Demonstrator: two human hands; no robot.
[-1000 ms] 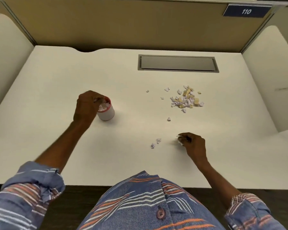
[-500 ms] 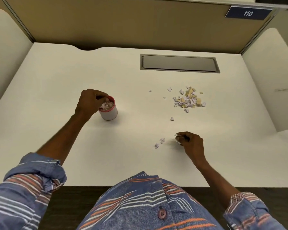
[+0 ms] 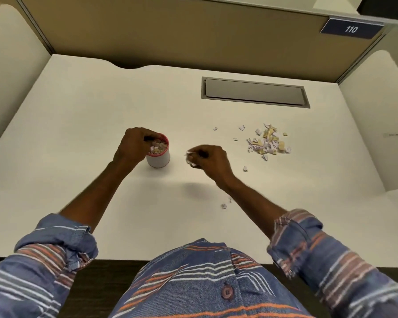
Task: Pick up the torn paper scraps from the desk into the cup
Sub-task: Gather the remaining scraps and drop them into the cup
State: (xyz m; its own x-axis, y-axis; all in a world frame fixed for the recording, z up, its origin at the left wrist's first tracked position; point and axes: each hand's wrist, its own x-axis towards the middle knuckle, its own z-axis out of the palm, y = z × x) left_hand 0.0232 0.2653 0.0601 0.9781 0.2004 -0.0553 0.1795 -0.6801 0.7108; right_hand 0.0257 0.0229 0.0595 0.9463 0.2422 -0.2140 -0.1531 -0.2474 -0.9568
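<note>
your left hand [image 3: 135,145] grips the cup [image 3: 161,160], nearly full of scraps [image 3: 157,148]; your right hand [image 3: 211,160] pinches torn bits [image 3: 190,159] beside it.

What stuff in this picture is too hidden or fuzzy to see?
All in the head view:
- Left rim of the cup: the left hand covers it.
- How many scraps the right hand pinches: blurred, under curled fingers.
- How many pieces in the pile: tiny and overlapping.
- The dark box at top right: cut off by the edge.
</note>
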